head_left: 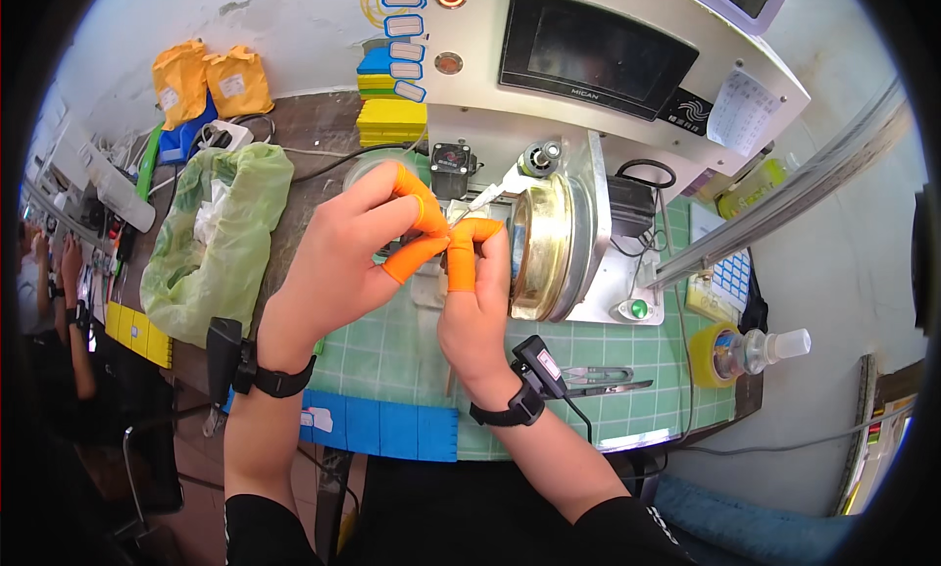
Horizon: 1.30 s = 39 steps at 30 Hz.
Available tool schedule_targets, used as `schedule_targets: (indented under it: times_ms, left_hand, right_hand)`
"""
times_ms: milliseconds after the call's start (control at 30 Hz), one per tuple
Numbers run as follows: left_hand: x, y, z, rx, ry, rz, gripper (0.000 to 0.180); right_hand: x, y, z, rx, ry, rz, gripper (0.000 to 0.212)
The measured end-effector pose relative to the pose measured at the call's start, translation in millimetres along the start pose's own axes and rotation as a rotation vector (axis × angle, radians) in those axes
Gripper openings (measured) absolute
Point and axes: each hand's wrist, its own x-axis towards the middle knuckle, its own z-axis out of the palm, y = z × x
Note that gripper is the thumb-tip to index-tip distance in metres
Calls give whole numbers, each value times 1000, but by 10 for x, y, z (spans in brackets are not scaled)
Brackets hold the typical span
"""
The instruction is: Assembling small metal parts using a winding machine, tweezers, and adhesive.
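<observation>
My left hand (368,228) and my right hand (474,296) meet fingertip to fingertip in front of the machine (569,120). Orange finger cots cover several fingers. Both hands are closed in a pinch, and whatever lies between the tips is too small to make out. Just right of my right hand stands a round drum (542,247) with a clear golden rim. Above the fingertips a white-tipped, pen-like part (510,181) slants down from the machine. Behind my left hand sits a small black motor or fan (453,169). My fingers hide part of the fixture there.
A green gridded mat (372,355) covers the table. Blue strips (392,429) line its front edge; snips (598,375) and tweezers (613,388) lie right, near a clear bottle (760,352) and yellow tape roll (714,355). A green bag-lined container (255,223) stands left. Another person's arm (74,282) shows far left.
</observation>
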Motion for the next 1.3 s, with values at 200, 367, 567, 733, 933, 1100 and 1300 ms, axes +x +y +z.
schedule_targets:
  times_ms: [200, 367, 567, 733, 933, 1100, 1300]
  left_hand:
    - [-125, 40, -40, -6, -63, 84, 20]
    - [-214, 71, 18, -98, -62, 150, 17]
    - [-158, -133, 84, -392, 3, 36, 16]
    - [-172, -154, 188, -611, 2, -18, 14]
    - [-208, -187, 196, -605, 31, 13, 13]
    - [-146, -179, 178, -497, 31, 126, 15]
    - [-141, -220, 146, -438, 10, 149, 14]
  right_hand:
    - [-206, -103, -21, -45, -23, 35, 7]
    - [-459, -191, -59, 122, -32, 151, 10]
    - [-503, -667, -187, 187, -243, 483, 20]
    - [-729, -1290, -922, -209, -655, 209, 18]
    - [-806, -1792, -2192, -646, 489, -451, 31]
    - [-611, -2155, -3064, -1000, 753, -365, 48]
    - [-670, -2138, -3706, -893, 618, -273, 38]
